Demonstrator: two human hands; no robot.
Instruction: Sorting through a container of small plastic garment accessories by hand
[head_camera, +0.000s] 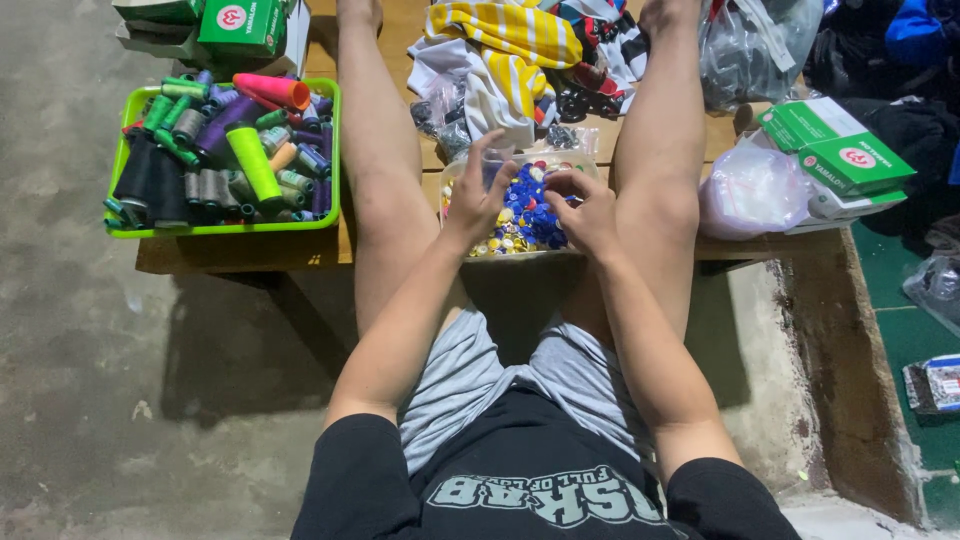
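Note:
A clear plastic tub full of blue, yellow and white buttons sits between my knees on a low wooden platform. My left hand holds a small clear plastic bag at the tub's left side. At the right side, my right hand rests over the buttons with its fingers pinched together; what they pinch is too small to see.
A green tray of thread spools stands on the platform's left. Green boxes and clear bags lie on the right, and striped cloth lies behind the tub. Concrete floor surrounds the platform.

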